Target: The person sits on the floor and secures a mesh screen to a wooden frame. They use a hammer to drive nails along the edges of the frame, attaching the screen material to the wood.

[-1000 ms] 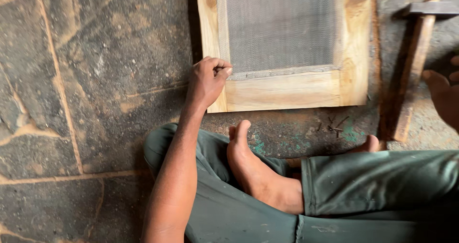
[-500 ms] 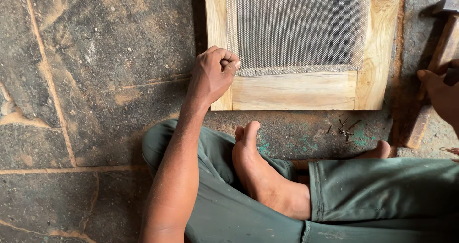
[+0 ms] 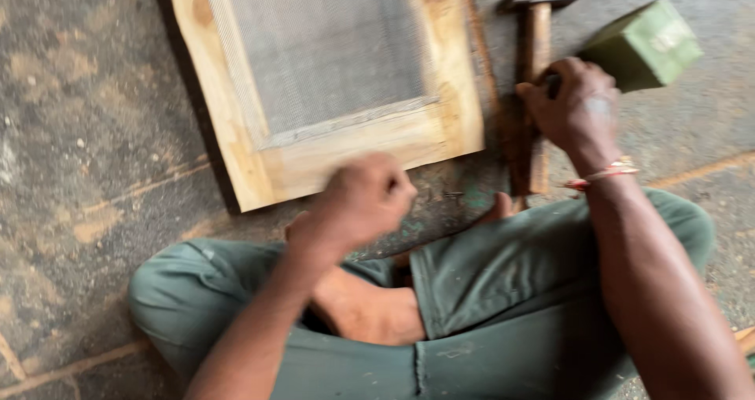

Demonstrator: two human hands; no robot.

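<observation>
Head view, person seated cross-legged on a stone floor (image 3: 86,132). The left hand (image 3: 363,199) was curled into a loose fist and blurred; whether anything was pinched inside it could not be told. It hovered just below the lower edge of a wooden frame (image 3: 354,144), which lay flat on the floor directly above that hand. Grey wire mesh (image 3: 330,46) filled the frame's opening, further up from the left hand. Below the left hand lay the person's folded legs in green trousers (image 3: 487,290), with a bare foot (image 3: 370,313) tucked between them.

To the right of the left hand, well apart from it, the right hand (image 3: 578,105) was closed around the wooden handle of a hammer (image 3: 535,70). The hammer lay on the floor just beside the frame's right edge, its dark metal head above the right hand and the handle's lower end showing below that hand. A red and pale thread bracelet (image 3: 605,173) circled the right wrist. Up and to the right of the right hand, near its knuckles, sat a green block (image 3: 645,46) on the floor.
</observation>
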